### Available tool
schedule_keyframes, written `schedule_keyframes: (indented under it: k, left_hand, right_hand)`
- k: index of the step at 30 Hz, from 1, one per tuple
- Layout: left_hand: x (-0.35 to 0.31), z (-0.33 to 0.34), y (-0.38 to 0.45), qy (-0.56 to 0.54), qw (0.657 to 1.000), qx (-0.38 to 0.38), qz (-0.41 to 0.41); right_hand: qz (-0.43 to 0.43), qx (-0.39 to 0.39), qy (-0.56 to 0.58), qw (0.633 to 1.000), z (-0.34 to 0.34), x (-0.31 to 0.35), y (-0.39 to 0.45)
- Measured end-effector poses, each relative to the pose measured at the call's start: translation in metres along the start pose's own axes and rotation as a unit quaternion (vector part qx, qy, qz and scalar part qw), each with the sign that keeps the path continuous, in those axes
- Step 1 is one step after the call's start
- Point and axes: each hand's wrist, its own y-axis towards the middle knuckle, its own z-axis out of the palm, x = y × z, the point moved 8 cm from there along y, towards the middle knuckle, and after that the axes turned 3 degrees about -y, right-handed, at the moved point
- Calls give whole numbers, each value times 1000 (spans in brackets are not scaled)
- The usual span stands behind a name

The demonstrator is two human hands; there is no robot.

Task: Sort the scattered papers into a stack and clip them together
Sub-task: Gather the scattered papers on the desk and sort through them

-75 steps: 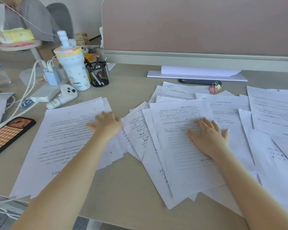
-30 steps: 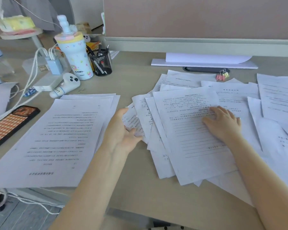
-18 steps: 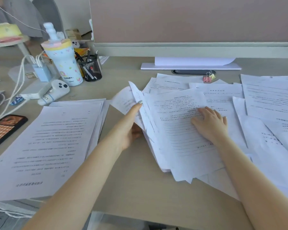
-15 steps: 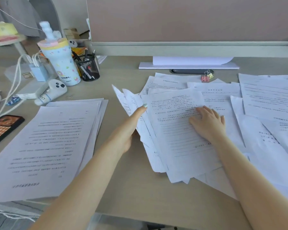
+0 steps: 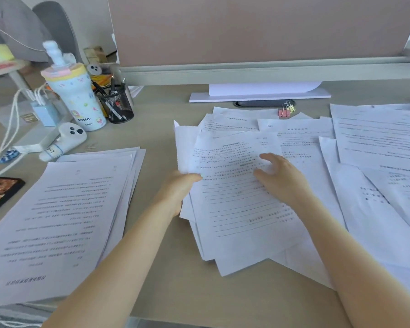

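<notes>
A loose bunch of printed papers (image 5: 232,209) lies in the middle of the desk. My left hand (image 5: 178,188) grips its left edge, thumb on top and fingers underneath. My right hand (image 5: 282,178) rests on the top sheet with its fingers relaxed. More scattered sheets (image 5: 379,147) spread to the right and behind. A rough stack of papers (image 5: 64,216) lies at the left, overhanging the desk's front edge. Small pink and yellow binder clips (image 5: 286,111) sit at the back, by the monitor base.
A monitor stand (image 5: 258,93) and a beige divider close the back. At the far left stand a patterned tumbler (image 5: 77,100), a mesh pen cup (image 5: 115,104), a white controller (image 5: 64,140), chargers with cables, and a phone (image 5: 0,192).
My left hand left the left stack, slid under the fanned sheets in the middle and pushed them together to the right. My right hand stayed on the top sheet.
</notes>
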Motion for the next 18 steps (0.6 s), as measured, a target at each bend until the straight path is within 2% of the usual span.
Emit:
schedule_keyframes:
  k: [3,6,10,18]
  left_hand:
    - [-6,1,3,29,998,-19,53]
    - [-8,0,5,17,998,-16,59]
    - [-6,-26,9,-13,999,-29,33]
    - [-26,-117,2,-34,994,-77,72]
  right_hand:
    - [-11,-2,54,998,1,1,1]
    - [-14,-41,87,995,-5,-4,5]
    - [16,-23,6,1000,1,-22,12]
    - [14,22,-171,985,15,-18,11]
